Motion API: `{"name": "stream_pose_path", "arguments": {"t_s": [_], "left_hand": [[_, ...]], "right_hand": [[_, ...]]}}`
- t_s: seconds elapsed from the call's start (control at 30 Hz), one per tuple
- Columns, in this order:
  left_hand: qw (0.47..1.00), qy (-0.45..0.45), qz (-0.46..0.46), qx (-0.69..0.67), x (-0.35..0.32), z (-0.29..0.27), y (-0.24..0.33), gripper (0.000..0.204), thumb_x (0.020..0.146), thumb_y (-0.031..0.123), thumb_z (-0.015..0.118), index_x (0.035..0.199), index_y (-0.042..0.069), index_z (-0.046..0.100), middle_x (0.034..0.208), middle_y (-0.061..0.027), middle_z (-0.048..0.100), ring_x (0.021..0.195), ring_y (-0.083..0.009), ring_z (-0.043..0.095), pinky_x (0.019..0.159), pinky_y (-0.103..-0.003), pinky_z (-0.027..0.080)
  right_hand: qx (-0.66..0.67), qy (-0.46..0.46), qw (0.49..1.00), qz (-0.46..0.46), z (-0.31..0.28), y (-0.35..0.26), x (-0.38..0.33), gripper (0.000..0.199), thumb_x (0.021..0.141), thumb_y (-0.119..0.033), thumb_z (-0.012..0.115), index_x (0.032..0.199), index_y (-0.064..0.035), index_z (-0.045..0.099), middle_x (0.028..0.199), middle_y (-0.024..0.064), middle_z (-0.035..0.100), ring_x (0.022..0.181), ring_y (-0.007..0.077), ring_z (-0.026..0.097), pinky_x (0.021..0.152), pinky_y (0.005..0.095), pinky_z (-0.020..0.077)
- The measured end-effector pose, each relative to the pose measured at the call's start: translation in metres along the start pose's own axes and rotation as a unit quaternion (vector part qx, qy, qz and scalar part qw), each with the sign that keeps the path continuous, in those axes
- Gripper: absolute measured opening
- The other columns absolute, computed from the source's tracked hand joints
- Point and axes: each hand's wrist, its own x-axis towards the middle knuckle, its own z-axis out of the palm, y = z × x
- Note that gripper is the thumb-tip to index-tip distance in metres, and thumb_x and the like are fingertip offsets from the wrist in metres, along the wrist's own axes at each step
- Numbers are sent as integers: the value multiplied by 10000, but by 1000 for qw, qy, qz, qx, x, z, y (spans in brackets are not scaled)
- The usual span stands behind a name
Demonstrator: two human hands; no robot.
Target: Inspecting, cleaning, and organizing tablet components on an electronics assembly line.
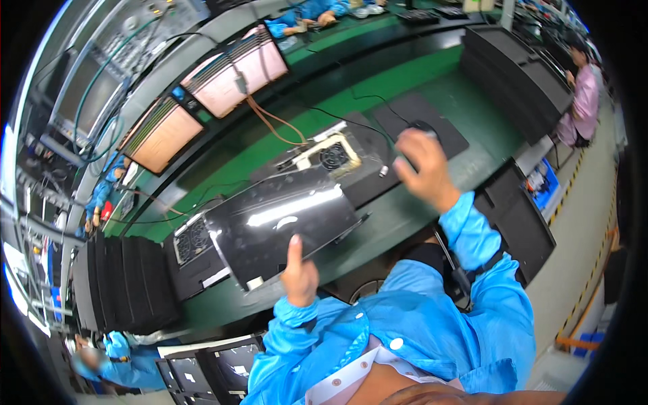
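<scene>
The person's left hand [299, 273] grips the near edge of a glossy black laptop lid [283, 223], thumb up and pressed on the shiny face, the other fingers curled under the rim where I cannot see them. The lid lies flat on the green worktop [432, 88], at about twelve o'clock from that hand. The right hand [424, 169] is raised at two o'clock of the lid, its fingers bent down loosely over a black mouse [424, 126] that sits on a dark mouse pad [422, 118]; whether they press it I cannot tell. Just beyond the lid, at one o'clock, lies an opened chassis with a round fan [334, 156]. Another fan unit [191, 237] shows at the lid's nine o'clock. Two lit screens [202, 101] stand tilted at eleven o'clock.
</scene>
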Motion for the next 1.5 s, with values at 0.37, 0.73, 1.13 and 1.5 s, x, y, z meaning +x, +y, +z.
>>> {"name": "stream_pose_path", "arguments": {"t_s": [0.37,0.73,1.13,1.5], "left_hand": [[988,86,49,-116,-39,-106,60,359,923,72,589,1277,30,555,1248,-98,624,1178,-252,581,1065,-434,419],[987,73,46,-137,-47,-121,56,365,940,97,564,1296,19,543,1294,-116,594,1253,-276,520,1121,-466,338],[968,-9,-47,-246,-24,-106,46,308,942,111,551,1230,19,612,1254,-126,646,1203,-284,585,1076,-446,422],[973,4,-40,-228,-28,-103,47,295,934,83,554,1213,2,610,1213,-139,661,1172,-288,608,1053,-455,458]], "right_hand": [[-201,-79,976,31,47,117,-16,384,823,-240,717,1145,-40,652,1304,168,558,1278,333,494,1102,517,351],[26,-209,976,-50,37,56,0,416,847,-151,679,1250,-71,618,1385,139,516,1344,336,438,1130,526,311],[403,-215,880,132,52,-123,9,228,911,-120,666,1117,-22,662,966,145,689,822,249,677,714,341,523],[341,-207,917,23,51,-143,16,182,892,-167,677,1017,-34,685,871,114,657,746,307,646,641,391,509]]}}
